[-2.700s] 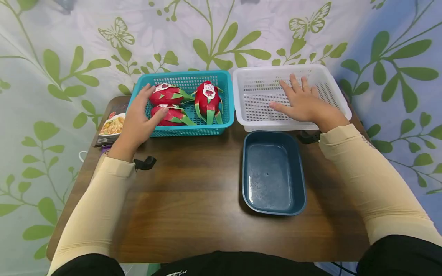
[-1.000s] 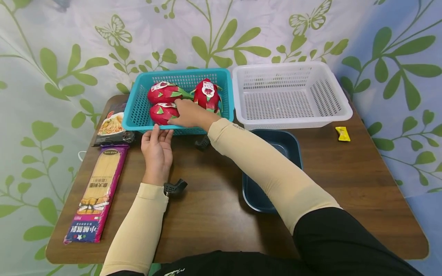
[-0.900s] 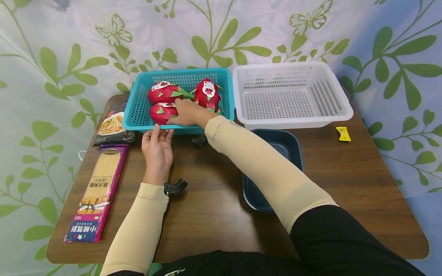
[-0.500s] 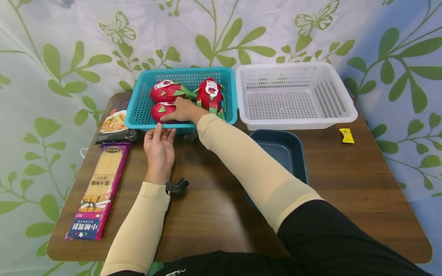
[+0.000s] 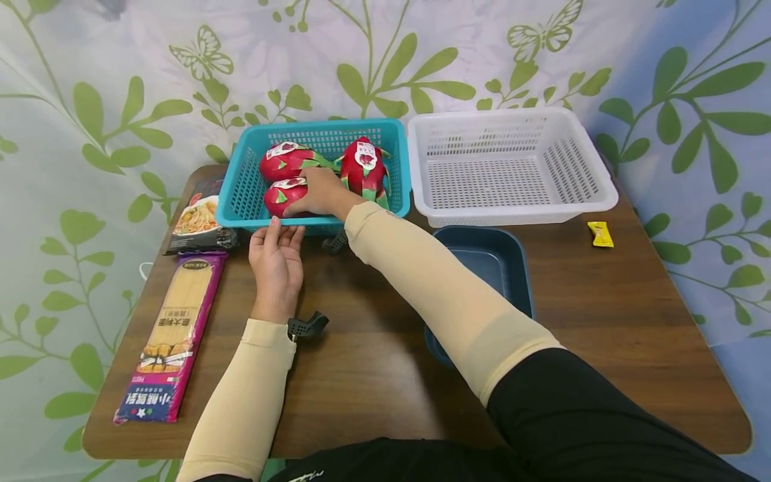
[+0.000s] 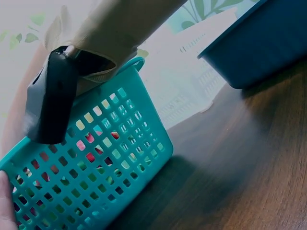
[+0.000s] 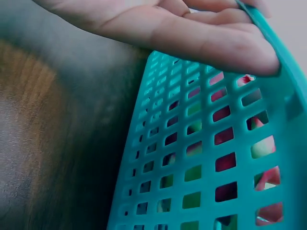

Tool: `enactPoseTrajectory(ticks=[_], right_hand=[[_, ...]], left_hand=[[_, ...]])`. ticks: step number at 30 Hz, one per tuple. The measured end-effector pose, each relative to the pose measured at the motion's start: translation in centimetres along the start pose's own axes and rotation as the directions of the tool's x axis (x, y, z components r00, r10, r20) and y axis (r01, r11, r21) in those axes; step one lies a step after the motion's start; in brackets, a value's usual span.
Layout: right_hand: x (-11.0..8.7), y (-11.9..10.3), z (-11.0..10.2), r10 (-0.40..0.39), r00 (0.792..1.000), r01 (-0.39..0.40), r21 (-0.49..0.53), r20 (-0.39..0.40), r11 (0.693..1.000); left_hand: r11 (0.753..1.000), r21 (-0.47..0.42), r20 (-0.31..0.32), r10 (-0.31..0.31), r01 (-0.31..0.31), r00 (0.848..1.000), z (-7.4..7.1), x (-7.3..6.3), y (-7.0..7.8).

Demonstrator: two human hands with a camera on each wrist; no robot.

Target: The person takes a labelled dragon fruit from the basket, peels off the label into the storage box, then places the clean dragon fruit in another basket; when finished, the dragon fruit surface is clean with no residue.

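Observation:
A teal basket at the back left of the table holds three red dragon fruits. My right hand reaches across into it and grips the front dragon fruit; the other two lie behind. My left hand lies flat on the table, its fingertips touching the basket's front wall. In the right wrist view those left fingers press the teal basket's wall. The left wrist view shows the teal basket wall with my right sleeve above it.
A white basket stands right of the teal one. A dark blue tray lies in front of it, partly under my right arm. A purple pasta packet and a noodle packet lie at the left, a yellow sweet at the right.
Since 2.7 s ago my right hand left the white basket and crossed to the front dragon fruit; my left hand drew back onto the table. Over the last second nearly nothing moved.

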State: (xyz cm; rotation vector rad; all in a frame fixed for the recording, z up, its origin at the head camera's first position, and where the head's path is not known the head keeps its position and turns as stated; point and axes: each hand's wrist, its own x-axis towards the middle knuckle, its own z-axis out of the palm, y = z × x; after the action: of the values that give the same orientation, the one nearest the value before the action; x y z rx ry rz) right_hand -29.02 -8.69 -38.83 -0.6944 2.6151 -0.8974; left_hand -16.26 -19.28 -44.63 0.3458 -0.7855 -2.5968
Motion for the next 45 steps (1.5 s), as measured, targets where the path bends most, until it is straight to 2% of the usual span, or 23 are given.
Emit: enactPoseTrajectory(ticks=[5,9,13,17,20,24,33,40,45], right_hand=[[-0.2,-0.2,0.0,-0.078,0.994,0.079,0.012,-0.071,0.997],[-0.5,-0.6,-0.3,-0.12,0.982,0.135,0.099,-0.148,0.986],[-1.1,-1.4,-1.2,-0.175,0.962,0.22,0.218,-0.208,0.951],[-2.2,-2.4,-2.3,-0.237,0.945,0.294,0.27,-0.225,0.917],[-3.2,-2.9,-2.9,-0.27,0.935,0.326,0.256,-0.229,0.91],[-4.7,-3.1,-3.6,-0.298,0.928,0.343,0.199,-0.225,0.918],[-8.2,-2.0,-4.7,-0.334,0.913,0.365,0.103,-0.236,0.925],[-11.5,-0.3,-4.9,-0.391,0.88,0.429,0.096,-0.268,0.898],[-14.0,1.0,-4.3,-0.417,0.859,0.463,0.1,-0.298,0.881]], left_hand=[[1.0,0.016,0.001,0.012,-0.012,1.0,-0.2,0.0,0.1],[1.0,0.003,0.002,0.008,-0.008,1.0,-0.1,-0.1,0.1],[1.0,-0.004,0.013,0.008,-0.008,1.0,-0.2,0.0,0.0],[1.0,-0.021,0.013,0.012,-0.012,1.0,-0.1,0.1,-0.1],[0.999,-0.033,0.007,0.008,-0.007,1.0,0.0,0.0,0.0],[0.999,-0.038,0.005,-0.001,0.001,1.0,-0.1,0.0,0.3],[0.999,-0.015,0.026,0.032,-0.031,0.999,-0.2,0.1,0.2],[0.999,-0.006,0.039,0.033,-0.033,0.999,-0.2,0.0,0.1],[1.0,0.018,-0.003,0.006,-0.006,1.0,-0.2,-0.1,0.3]])
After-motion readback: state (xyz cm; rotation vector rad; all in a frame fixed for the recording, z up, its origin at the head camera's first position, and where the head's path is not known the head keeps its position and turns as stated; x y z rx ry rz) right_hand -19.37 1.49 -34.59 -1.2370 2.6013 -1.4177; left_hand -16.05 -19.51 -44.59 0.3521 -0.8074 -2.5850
